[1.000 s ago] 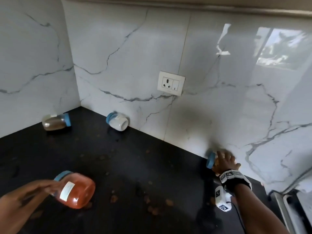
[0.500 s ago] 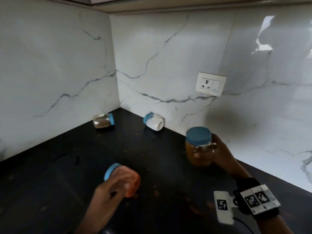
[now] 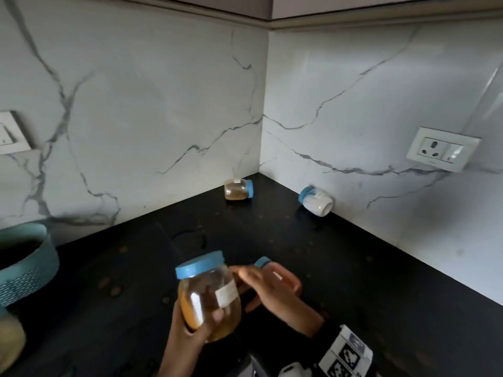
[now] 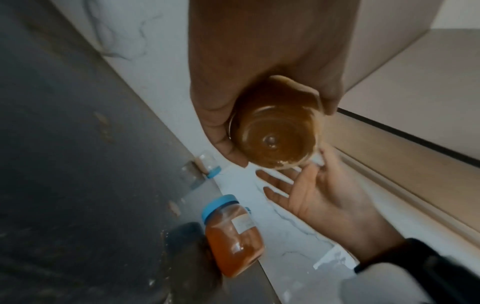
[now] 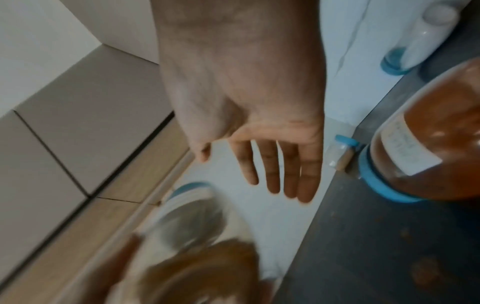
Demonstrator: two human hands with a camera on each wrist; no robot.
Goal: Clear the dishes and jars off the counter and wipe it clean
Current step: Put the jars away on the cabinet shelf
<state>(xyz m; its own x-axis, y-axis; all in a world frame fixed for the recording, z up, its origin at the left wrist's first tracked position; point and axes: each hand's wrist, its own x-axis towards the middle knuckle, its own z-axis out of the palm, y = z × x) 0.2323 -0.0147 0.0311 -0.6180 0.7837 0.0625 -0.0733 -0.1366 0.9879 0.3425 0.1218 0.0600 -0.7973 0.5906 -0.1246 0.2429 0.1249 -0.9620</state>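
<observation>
**One jar up in the left hand, three lying on the bench**

The left hand (image 3: 196, 326) has its fingers and thumb wrapped round the lower body of the amber jar (image 3: 209, 300), holding it upright and clear of the bench (image 3: 353, 281), blue lid on top. From the left wrist view the jar's round base (image 4: 272, 139) faces the camera, thumb on one side, fingers on the other.

The right hand (image 3: 272, 291) sits just right of that jar, palm flat, fingers straight and spread, gripping nothing. The right wrist view confirms it: fingers (image 5: 285, 168) extended, nothing in them.

Just behind the right hand, the orange jar (image 4: 233, 242) lies on its side on the dark bench, blue lid pointing to the far corner; the head camera catches only its lid and a sliver of its side.

Farther out, in the far corner, a small brown jar (image 3: 238, 189) lies on its side against the left wall. To its right, a white jar (image 3: 317, 201) lies tipped over at the foot of the right wall, below the wall socket (image 3: 442, 148).

Brown spots (image 3: 115, 291) speckle the bench top. At the left edge stands a blue basket (image 3: 27, 270).
</observation>
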